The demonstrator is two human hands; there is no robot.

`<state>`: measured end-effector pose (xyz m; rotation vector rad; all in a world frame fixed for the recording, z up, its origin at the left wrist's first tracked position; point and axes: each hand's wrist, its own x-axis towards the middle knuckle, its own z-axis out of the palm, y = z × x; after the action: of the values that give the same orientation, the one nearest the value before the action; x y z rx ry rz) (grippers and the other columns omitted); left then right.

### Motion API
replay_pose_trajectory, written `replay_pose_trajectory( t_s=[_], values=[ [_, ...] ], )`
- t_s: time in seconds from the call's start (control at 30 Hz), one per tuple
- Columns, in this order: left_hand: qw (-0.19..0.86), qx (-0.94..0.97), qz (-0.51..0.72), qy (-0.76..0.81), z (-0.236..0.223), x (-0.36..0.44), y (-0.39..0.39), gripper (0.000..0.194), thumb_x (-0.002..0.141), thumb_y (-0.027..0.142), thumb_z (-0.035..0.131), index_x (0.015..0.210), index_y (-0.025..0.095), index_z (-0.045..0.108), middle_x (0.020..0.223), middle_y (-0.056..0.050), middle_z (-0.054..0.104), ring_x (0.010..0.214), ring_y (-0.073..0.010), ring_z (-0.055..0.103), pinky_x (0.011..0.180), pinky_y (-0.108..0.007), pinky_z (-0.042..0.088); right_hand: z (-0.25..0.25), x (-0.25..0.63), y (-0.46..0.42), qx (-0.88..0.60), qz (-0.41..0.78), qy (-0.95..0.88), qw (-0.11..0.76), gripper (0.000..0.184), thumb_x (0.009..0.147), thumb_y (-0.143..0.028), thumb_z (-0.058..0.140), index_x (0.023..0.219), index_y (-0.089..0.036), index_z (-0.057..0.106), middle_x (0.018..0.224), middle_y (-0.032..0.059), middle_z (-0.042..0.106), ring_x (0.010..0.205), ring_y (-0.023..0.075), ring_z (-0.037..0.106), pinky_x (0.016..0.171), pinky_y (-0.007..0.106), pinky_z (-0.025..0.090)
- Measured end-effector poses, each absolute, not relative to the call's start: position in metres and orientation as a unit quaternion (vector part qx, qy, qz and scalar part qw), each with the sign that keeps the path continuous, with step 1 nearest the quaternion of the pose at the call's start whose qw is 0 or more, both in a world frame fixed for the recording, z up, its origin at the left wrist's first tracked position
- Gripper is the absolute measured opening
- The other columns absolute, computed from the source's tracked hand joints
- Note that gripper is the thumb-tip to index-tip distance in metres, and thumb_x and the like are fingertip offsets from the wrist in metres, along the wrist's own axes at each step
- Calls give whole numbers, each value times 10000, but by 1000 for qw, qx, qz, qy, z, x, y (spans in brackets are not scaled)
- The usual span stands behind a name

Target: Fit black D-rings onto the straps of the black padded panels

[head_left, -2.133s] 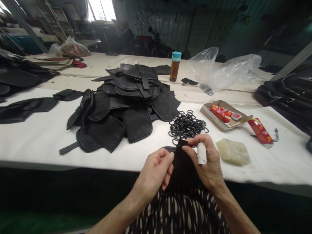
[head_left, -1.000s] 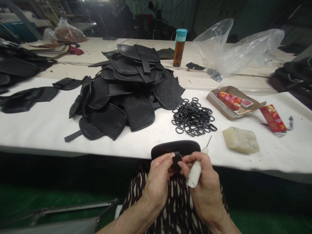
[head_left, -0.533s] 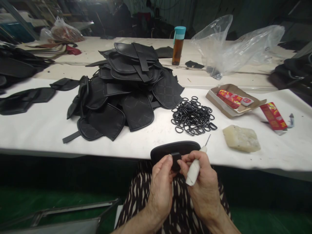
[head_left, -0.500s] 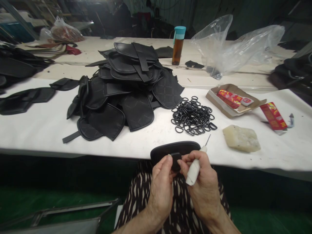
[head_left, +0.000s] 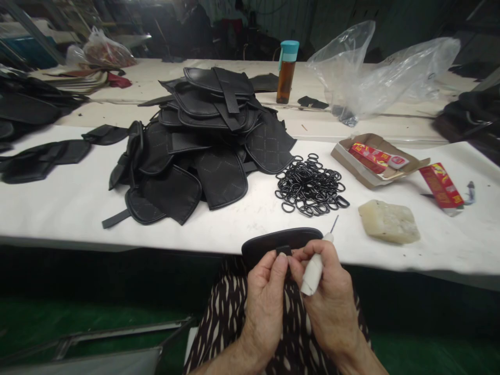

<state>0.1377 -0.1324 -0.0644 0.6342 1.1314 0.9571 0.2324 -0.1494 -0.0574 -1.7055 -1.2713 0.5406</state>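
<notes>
At the table's front edge lies a black leather flap (head_left: 265,244) with a short black strap (head_left: 284,250) on it. My left hand (head_left: 262,302) pinches the strap between thumb and fingers. My right hand (head_left: 332,291) grips an awl (head_left: 312,275) with a white wrapped handle, its thin metal point aimed up and away. The thumb and index finger of that hand also press against the strap's right side. Both hands hide the lower part of the flap. Just beyond sits a heap of black D-rings (head_left: 310,185).
A big pile of black leather flaps (head_left: 221,172) covers the middle left. To the right are a yellowish wax-like block (head_left: 388,221), a cardboard tray (head_left: 351,169) with red packets and a red box (head_left: 441,185). Behind stand a tea bottle (head_left: 287,73) and a clear plastic bag (head_left: 383,78).
My left thumb has shifted up and right over the strap, and less of the strap shows. My right hand stays beside it with the awl.
</notes>
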Motion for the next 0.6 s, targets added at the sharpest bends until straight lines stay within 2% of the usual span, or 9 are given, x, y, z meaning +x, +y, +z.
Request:
replay_pose_trajectory(
  t_s=[0.17,0.33,0.6],
  values=[
    [698,298,414,502,-62,138,-132,257,774,410,613,819,161,655,815,-30,672,837,-174,597,750,-225,460,-56,232,-148,-696,226,-515,446,100,822,-255,566,853,-237,472,727,-36,628,589,102,618,531,177,479],
    [695,276,421,513,-63,137,-131,261,720,408,666,780,155,653,738,-24,653,733,-159,583,691,-223,458,-54,232,-149,-698,226,-517,442,103,819,-250,556,837,-233,456,698,-43,607,550,97,596,505,179,465],
    [710,275,419,494,-66,136,-128,272,728,407,662,695,142,613,664,-2,596,649,-117,522,617,-203,419,-57,231,-148,-701,231,-519,431,105,839,-258,541,825,-229,441,650,-53,578,499,92,560,476,181,445]
  ],
)
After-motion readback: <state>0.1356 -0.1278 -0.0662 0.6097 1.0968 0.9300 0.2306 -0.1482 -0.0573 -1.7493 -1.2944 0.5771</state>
